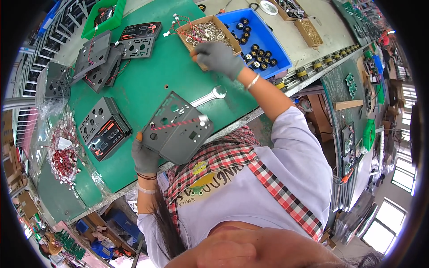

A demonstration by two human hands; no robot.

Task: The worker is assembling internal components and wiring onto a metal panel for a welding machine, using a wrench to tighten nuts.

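My left hand (145, 157), in a grey glove with bare fingertips, grips the lower left edge of a dark grey bent metal panel (172, 138) with cut-out holes. A red and white twisted wire (176, 125) with a white connector lies across the panel. Over the near side of a cardboard box (204, 67) my right hand (219, 58), gloved the same way, has its fingers curled down. Whatever it pinches, if anything, is hidden. Silvery rings and nuts (206, 33) fill the box. Between the panel and my right arm lies a wrench (210, 96) on the green mat.
A blue tray (279, 53) of black round parts adjoins the box. Stacked grey panels (105, 125) lie left, with more wired panels (96, 60) behind. A bundle of red and white wires (65, 156) sits at far left. A green bin (117, 18) stands at the back.
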